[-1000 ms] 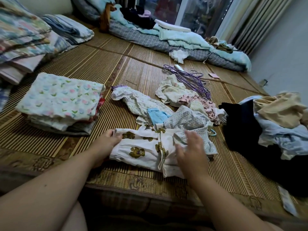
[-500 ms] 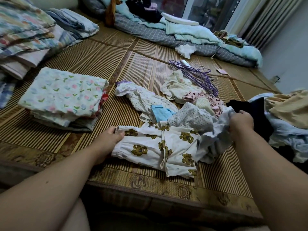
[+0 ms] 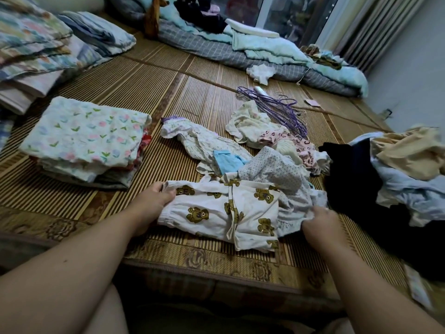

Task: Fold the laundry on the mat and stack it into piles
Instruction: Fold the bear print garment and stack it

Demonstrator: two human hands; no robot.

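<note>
A white garment with brown bears [image 3: 216,213] lies flat on the bamboo mat [image 3: 149,92] in front of me. My left hand [image 3: 156,201] grips its left edge. My right hand [image 3: 317,220] pinches the hem of a pale dotted garment [image 3: 277,172] that lies over the bear garment's right side. A folded pile topped by a tulip-print cloth [image 3: 84,138] stands at the left. Loose small clothes [image 3: 265,131] lie in a heap behind the bear garment.
A mound of dark, beige and light-blue clothes [image 3: 397,174] fills the right. Purple hangers [image 3: 277,107] lie behind the heap. Folded quilts [image 3: 36,44] stack at far left. Bedding [image 3: 265,51] runs along the back. The mat's patterned border [image 3: 216,256] runs near my arms.
My right hand has come back from the far right toward me, drawing the dotted garment's edge down beside the bear garment. My left hand stays on the left edge.
</note>
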